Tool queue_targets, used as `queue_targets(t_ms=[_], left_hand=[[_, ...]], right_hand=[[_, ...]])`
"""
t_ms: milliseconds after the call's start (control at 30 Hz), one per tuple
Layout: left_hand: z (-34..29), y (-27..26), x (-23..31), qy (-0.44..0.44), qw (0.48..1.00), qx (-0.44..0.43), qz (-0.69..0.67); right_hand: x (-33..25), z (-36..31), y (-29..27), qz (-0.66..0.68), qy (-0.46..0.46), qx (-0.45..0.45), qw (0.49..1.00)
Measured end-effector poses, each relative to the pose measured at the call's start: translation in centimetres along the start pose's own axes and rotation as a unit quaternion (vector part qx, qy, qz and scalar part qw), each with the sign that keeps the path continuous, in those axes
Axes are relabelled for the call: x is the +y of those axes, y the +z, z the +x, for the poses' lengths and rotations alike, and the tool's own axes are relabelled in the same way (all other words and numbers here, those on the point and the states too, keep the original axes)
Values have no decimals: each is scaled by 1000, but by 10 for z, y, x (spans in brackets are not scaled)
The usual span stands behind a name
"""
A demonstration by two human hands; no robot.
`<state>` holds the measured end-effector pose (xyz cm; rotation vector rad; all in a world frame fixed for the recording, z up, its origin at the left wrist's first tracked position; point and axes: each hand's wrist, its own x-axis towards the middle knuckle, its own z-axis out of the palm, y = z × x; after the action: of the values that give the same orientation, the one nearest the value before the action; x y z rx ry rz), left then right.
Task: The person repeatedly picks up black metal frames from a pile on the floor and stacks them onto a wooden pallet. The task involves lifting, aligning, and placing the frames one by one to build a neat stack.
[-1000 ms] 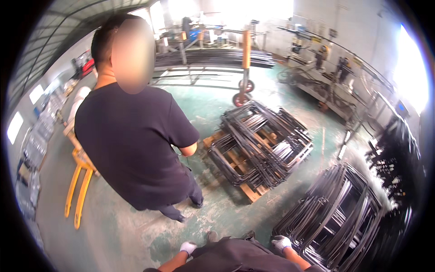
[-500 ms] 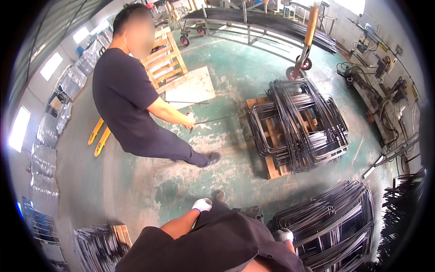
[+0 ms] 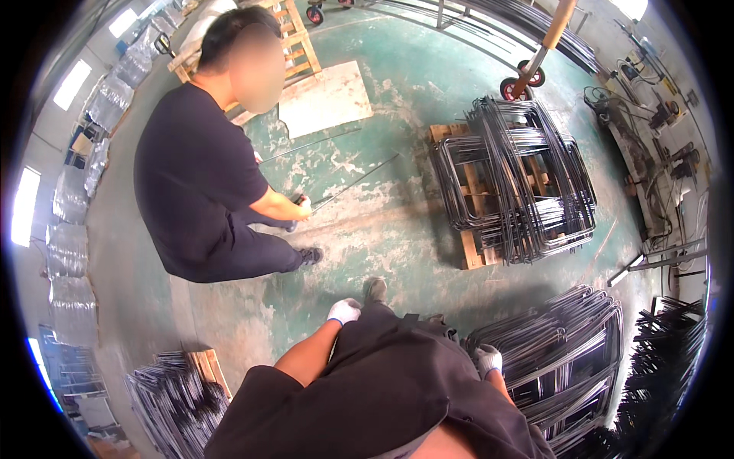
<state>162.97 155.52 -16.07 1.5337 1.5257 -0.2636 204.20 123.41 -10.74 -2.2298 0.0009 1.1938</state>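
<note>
Since the earlier frame, the co-worker [image 3: 206, 176] at 10 o'clock bends lower, one hand closed on a thin steel rod [image 3: 353, 183] lying on the green floor [image 3: 397, 229]. Both wearer's hands are gloved: the left hand [image 3: 343, 310] hangs empty at 6 o'clock, fingers loosely curled, while the right hand [image 3: 488, 359] hangs just beside the nearest stack of bent frames [image 3: 566, 359] at 4 o'clock, its grip not discernible. Dark, rectangular wire frames also sit piled on a wooden pallet [image 3: 468, 249] at 1 o'clock, presumably to keep them off the floor.

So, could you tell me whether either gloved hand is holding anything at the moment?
No: the white-gloved left hand and white-gloved right hand both hang empty.
</note>
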Motion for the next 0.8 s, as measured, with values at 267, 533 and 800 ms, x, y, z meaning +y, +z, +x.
queue_targets(t_ms=[267, 533, 800], left_hand=[[42, -56, -69, -48, 994, 46, -84], [41, -78, -121, -143, 979, 60, -130], [45, -58, -97, -141, 977, 54, -148]], right_hand=[[-79, 15, 78, -75, -91, -16, 993], [-218, -27, 127, -247, -167, -59, 953], [-300, 15, 156, -384, -228, -196, 873]])
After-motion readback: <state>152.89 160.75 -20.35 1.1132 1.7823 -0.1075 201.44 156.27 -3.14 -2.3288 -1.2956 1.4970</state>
